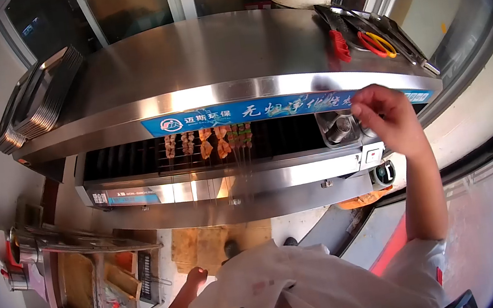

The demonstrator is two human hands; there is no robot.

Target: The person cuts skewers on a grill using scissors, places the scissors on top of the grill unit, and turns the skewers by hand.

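My right hand (pixel 384 117) is raised at the right end of the grill (pixel 275 172), its thumb and fingers pinched together. Whatever is between the fingertips, if anything, is too small to make out. Just below and left of it, a metal tray (pixel 326 122) holds metal cups (pixel 340 130). Several skewers of meat (pixel 188 142) lie side by side across the grill's middle, with orange pieces (pixel 222 143) and a greenish bunch (pixel 239 136) at their right. My left hand (pixel 197 277) hangs low beside my body, away from the grill, its fingers curled in.
Above the grill juts a steel hood (pixel 207 58), with stacked metal trays (pixel 43 95) on its left. Red-handled tongs (pixel 339 44) and yellow-handled scissors (pixel 378 45) lie on its right. A cart (pixel 98 291) with trays stands at lower left, and cardboard (pixel 200 247) covers the floor.
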